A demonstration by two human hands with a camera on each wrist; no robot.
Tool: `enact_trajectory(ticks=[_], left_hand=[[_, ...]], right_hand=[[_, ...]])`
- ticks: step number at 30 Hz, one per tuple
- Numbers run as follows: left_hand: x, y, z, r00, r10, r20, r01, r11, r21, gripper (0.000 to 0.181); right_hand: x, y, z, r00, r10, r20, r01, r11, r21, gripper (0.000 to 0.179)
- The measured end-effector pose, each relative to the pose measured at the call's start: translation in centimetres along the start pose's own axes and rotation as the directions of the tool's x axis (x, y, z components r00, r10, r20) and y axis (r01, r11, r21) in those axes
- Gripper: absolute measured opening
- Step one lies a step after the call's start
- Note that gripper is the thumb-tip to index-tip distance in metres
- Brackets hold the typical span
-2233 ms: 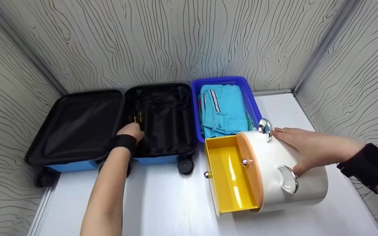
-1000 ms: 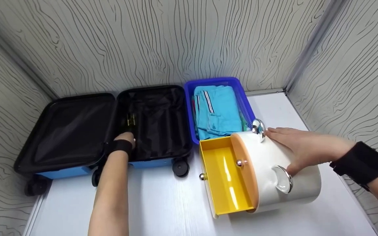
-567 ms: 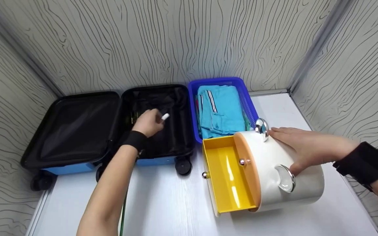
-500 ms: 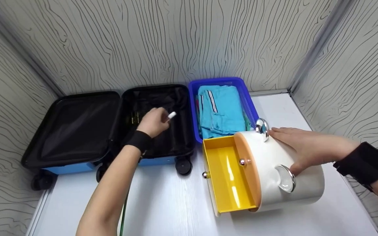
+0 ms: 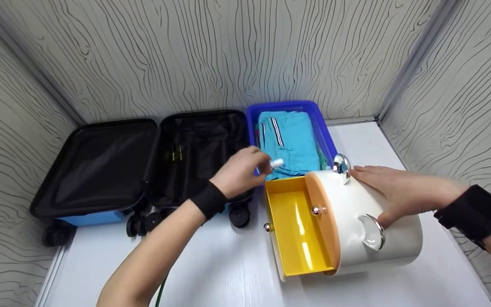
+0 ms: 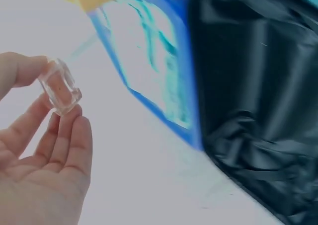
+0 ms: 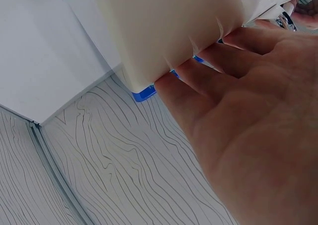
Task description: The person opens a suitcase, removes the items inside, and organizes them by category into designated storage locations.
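Observation:
My left hand (image 5: 243,170) pinches a small clear bottle (image 6: 60,88) between thumb and fingers. Its white end (image 5: 276,163) sticks out to the right, above the near part of the clothes basket and close to the drawer's far edge. A yellow drawer (image 5: 292,230) is pulled out of a white rounded cabinet (image 5: 343,200), with nothing in it. On the cabinet's upper side rests my right hand (image 5: 411,192), fingers straight, between two silver fittings. The right wrist view shows its fingertips touching the pale surface (image 7: 164,31).
A blue suitcase with black lining (image 5: 203,128) lies spread open at the left, wheels toward me. A blue basket (image 5: 320,123) holding folded turquoise clothes (image 5: 296,136) stands beside it, behind the drawer. Patterned wall panels (image 5: 211,55) enclose the back and sides.
The left hand was down in the suitcase's right half; it has come up holding the bottle and moved right, toward the basket and drawer. The right hand has stayed on the cabinet.

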State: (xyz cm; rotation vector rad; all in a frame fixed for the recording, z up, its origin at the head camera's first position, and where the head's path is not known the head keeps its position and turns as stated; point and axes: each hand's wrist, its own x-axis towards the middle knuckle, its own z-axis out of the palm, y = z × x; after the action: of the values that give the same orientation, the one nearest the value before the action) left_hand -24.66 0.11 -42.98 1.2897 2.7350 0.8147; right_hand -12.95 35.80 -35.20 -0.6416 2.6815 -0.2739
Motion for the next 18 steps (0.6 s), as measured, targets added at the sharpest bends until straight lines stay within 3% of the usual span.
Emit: enact_trajectory(ticks=[5,10,14,18], left_hand=[[0.0,3.0,0.6,0.985,0.139,0.104,-0.148,0.985,0.093,0.015],[0.0,5.0,1.7,0.945,0.202,0.258,-0.240,0.963,0.126,0.008],[0.2,5.8,3.0,0.909,0.213,0.358,-0.277,0.951,0.139,0.010],[0.3,6.4,4.6,0.891,0.169,0.421,-0.256,0.953,0.160,0.013]], right_hand=[[0.1,0.0,0.0,1.000,-0.008,-0.004,0.008,1.000,0.004,0.124],[0.1,-0.1,0.0,1.000,-0.009,-0.003,0.009,1.000,0.011,0.124],[0.1,-0.1,-0.1,1.000,0.000,-0.003,0.000,1.000,0.012,0.125],[0.3,-0.1,0.0,1.000,0.008,-0.001,-0.008,1.000,0.021,0.125]])
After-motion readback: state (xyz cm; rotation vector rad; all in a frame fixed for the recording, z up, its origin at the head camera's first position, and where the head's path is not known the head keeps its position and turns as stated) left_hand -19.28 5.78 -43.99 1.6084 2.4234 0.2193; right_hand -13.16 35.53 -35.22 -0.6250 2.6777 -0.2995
